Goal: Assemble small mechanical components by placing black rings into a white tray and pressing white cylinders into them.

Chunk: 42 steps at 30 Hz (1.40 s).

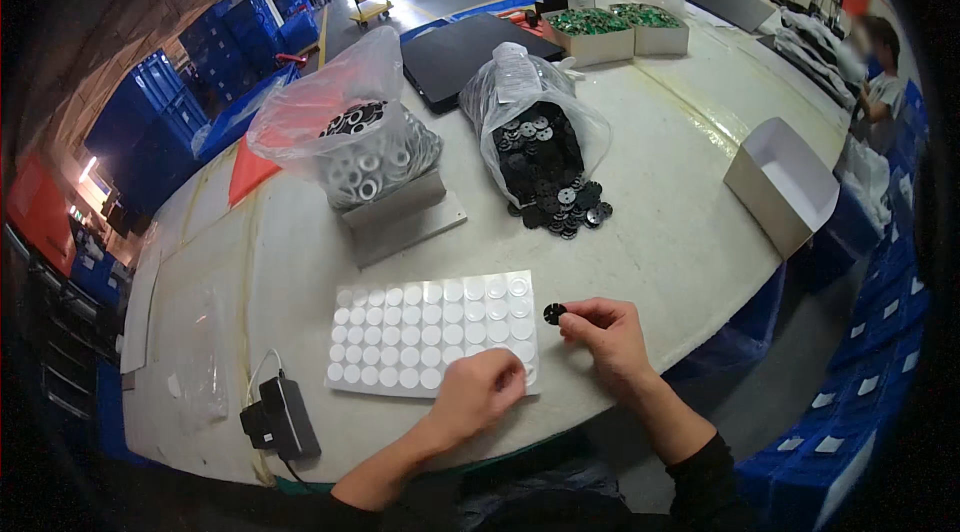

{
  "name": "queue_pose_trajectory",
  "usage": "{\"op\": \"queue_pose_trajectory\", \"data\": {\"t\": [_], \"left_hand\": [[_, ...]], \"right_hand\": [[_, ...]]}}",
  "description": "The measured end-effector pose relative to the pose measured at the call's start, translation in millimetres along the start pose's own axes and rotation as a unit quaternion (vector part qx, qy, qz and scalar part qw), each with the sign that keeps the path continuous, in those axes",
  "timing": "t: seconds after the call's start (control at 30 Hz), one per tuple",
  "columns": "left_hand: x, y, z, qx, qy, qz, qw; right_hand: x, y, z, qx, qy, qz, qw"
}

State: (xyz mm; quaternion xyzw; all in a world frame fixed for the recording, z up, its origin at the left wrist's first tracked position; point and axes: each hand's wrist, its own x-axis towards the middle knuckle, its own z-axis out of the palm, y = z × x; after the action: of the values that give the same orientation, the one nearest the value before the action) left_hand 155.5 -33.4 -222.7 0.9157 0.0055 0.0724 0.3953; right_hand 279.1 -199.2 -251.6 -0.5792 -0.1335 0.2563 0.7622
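**Black disc pinched beside the sticker sheet**

The left hand (478, 390) rests curled, knuckles up, on the near right corner of a white sheet of round adhesive pads (430, 332); what its fingers hold, if anything, cannot be told. Just right of it, the right hand (607, 332) pinches a small black disc (554, 313) between thumb and fingertips, at the sheet's right edge. A black power adapter (280, 418) lies near left. Farther off sit a clear bag of black discs (540, 147) spilling onto the table (690, 222), and a bag of white rings (365, 147) to its left.
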Motion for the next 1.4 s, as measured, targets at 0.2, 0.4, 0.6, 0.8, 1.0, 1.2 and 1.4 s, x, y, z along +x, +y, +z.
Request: {"op": "queue_pose_trajectory", "data": {"t": [0.2,0.4,0.6,0.8,1.0,1.2,1.4], "left_hand": [[5.3,2.1,-26.4,-0.338,0.088,-0.177,0.92],[0.5,9.6,-7.9,-0.322,0.158,-0.101,0.928],[0.6,-7.9,1.4,-0.175,0.172,0.027,0.969],[1.5,-3.9,8.7,-0.339,0.144,-0.079,0.926],[1.1,-0.4,8.5,-0.306,0.165,-0.089,0.933],[3.9,15.4,4.8,-0.385,0.19,-0.121,0.895],[1.2,3.1,0.4,-0.387,0.105,-0.129,0.907]], "right_hand": [[-4.8,-1.9,-0.5,-0.02,-0.027,0.005,0.999],[-14.0,-0.9,15.7,0.017,-0.064,0.028,0.997],[-16.5,2.0,24.9,0.016,-0.068,0.023,0.997],[-15.5,9.2,22.6,0.011,-0.1,0.005,0.995],[-19.7,1.5,25.2,0.004,-0.118,-0.013,0.993],[-18.3,3.7,22.9,0.018,-0.1,0.039,0.994],[-18.0,7.3,22.2,0.009,-0.104,0.012,0.995]]}}
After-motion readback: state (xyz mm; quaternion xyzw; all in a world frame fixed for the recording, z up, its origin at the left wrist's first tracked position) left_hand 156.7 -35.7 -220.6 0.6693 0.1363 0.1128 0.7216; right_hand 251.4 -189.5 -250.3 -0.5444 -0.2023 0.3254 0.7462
